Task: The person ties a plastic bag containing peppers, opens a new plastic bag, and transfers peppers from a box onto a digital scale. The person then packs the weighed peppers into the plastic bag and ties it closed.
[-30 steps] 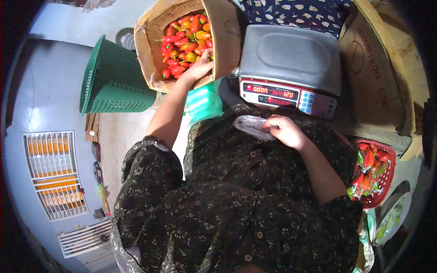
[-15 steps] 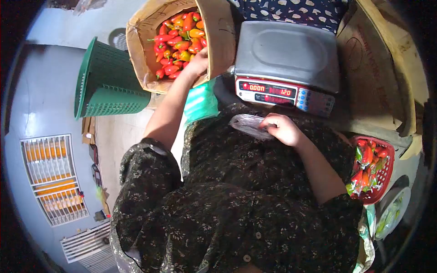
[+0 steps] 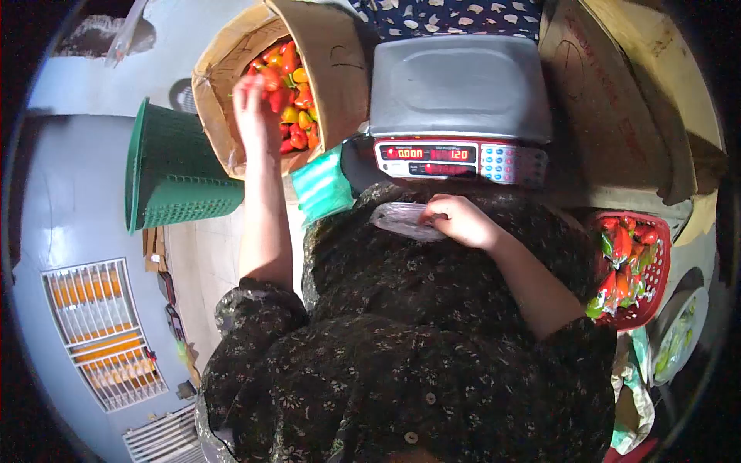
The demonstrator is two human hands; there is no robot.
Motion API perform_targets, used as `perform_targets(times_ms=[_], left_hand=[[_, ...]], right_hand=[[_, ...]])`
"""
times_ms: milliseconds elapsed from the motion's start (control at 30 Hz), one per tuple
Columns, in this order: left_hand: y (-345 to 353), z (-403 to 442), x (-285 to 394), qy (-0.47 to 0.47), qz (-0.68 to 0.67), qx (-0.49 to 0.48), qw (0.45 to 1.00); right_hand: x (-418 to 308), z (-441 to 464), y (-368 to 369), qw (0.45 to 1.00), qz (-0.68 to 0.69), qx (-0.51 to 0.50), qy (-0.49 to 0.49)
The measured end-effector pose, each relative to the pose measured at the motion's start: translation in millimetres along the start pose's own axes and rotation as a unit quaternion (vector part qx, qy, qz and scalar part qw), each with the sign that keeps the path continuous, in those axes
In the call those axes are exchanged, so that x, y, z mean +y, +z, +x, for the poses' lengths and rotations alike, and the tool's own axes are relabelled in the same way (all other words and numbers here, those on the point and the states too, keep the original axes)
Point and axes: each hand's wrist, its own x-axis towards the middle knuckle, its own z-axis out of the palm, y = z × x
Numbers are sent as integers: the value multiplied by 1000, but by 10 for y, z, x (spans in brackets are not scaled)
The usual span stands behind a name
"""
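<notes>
My left hand is inside the mouth of a cardboard box, over a pile of red and orange peppers. Its fingers are smeared by motion. Red peppers show right beside the fingertips, and whether one is held I cannot tell. On my lap, my right hand pinches the edge of a clear plastic bag, which lies flat on the dark floral cloth. Just beyond it stands a digital scale with a bare grey pan and lit red digits.
A green basket lies tipped at the left. A green-and-white packet sits below the box. At the right are a red basket with bagged peppers, a white plate with a green bagged item, and a large carton.
My left hand has moved from the box's right side leftward across the peppers. The right hand keeps its pinch on the plastic bag. The camera view has shifted slightly.
</notes>
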Motion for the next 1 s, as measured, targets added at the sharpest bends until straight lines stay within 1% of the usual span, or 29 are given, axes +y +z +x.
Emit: perform_targets(times_ms=[33, 67, 133, 167, 200, 233, 267, 300, 333, 433, 467, 567, 600, 633, 700, 733, 833, 867, 967, 1000], left_hand=[[174, -49, 236, 19, -27, 15, 999], [294, -84, 349, 50, 13, -26, 998], [610, -144, 354, 101, 128, -86, 983], [880, -299, 359, 135, 233, -110, 957], [1190, -521, 435, 136, 278, -164, 937], [1309, -487, 52, 159, 201, -239, 937], [1456, -519, -246, 188, 204, -278, 920], [1600, -610, -508, 166, 183, -301, 921], [1712, -655, -725, 184, 197, -323, 907], [1888, -807, -1044, 229, 273, -323, 877], [1883, -788, -1105, 185, 293, -341, 874], [1953, -783, -1125, 190, 336, -308, 870], [1945, -758, -1098, 180, 365, -335, 850], [1940, -735, -1104, 193, 372, -325, 848], [1972, -709, -1127, 222, 387, -306, 841], [2003, -709, -1137, 226, 374, -295, 850], [2161, -774, -1098, 255, 414, -324, 812], [2235, -810, -1103, 244, 429, -351, 796], [2337, -894, -1173, 297, 521, -390, 699], [2344, -889, -1181, 292, 522, -386, 702]], right_hand=[[11, 7, 13, 1000, -1, -4, -3], [20, 17, 25, 1000, -11, -8, -3], [29, 47, 39, 999, -33, -18, -7], [28, 54, 39, 999, -26, -23, -6], [28, 50, 37, 999, -19, -27, -5], [32, 43, 34, 999, -12, -29, -3], [47, 43, 31, 1000, -19, -24, 1], [64, 38, 34, 999, -26, -19, 8], [69, 28, 32, 999, -33, -13, 16], [-28, -3, -44, 1000, 13, -10, 12], [-21, -6, -54, 999, 25, -10, 21], [17, 14, -72, 996, 63, -16, 55], [10, 21, -78, 994, 76, -23, 72], [-5, 42, -88, 992, 87, -31, 88], [-84, 70, -114, 994, 55, -29, 93], [-103, 79, -114, 994, 39, -27, 97], [4, 77, -62, 996, 43, -28, 80], [1, 66, -65, 996, 36, -26, 81], [-51, 80, -96, 995, 22, -24, 92], [-17, 67, -78, 994, 26, -23, 101]])
